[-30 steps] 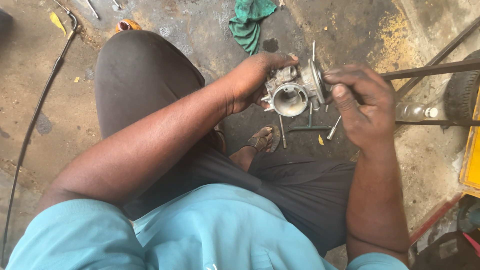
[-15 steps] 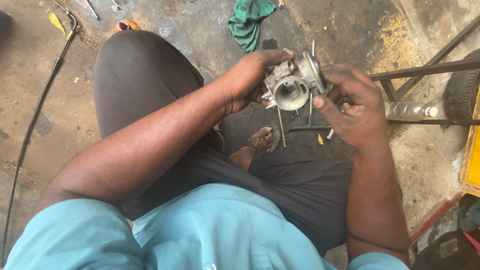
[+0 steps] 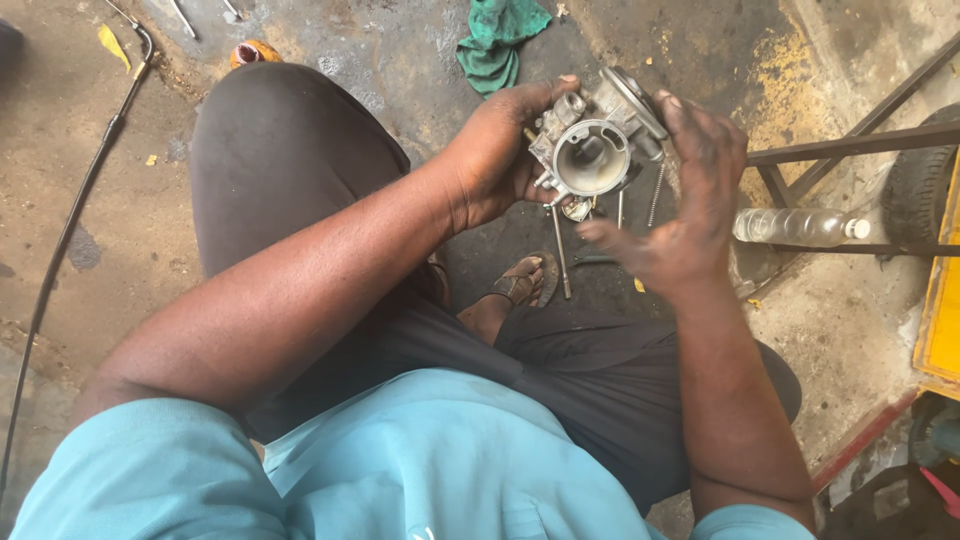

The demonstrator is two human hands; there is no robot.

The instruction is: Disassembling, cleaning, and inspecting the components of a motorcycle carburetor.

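Note:
My left hand (image 3: 497,150) grips a grey metal carburettor (image 3: 592,145) from its left side, with the round bore facing up toward me. My right hand (image 3: 690,190) is beside the carburettor's right side, fingers spread, fingertips touching its round end cap. A small metal part hangs under the carburettor body. On the concrete floor beneath lie thin metal rods (image 3: 560,262) and a spring (image 3: 655,195). My foot in a sandal (image 3: 520,285) shows below them.
A green rag (image 3: 498,38) lies on the floor ahead. A black cable (image 3: 70,225) runs down the left. A clear plastic bottle (image 3: 795,226) lies at the right under a dark metal frame (image 3: 850,145), next to a tyre (image 3: 915,185) and a yellow panel (image 3: 940,300).
My right hand has let go of its pinch on the carburettor's right end and opened, fingers spread. My left hand has tilted the carburettor slightly and lifted it.

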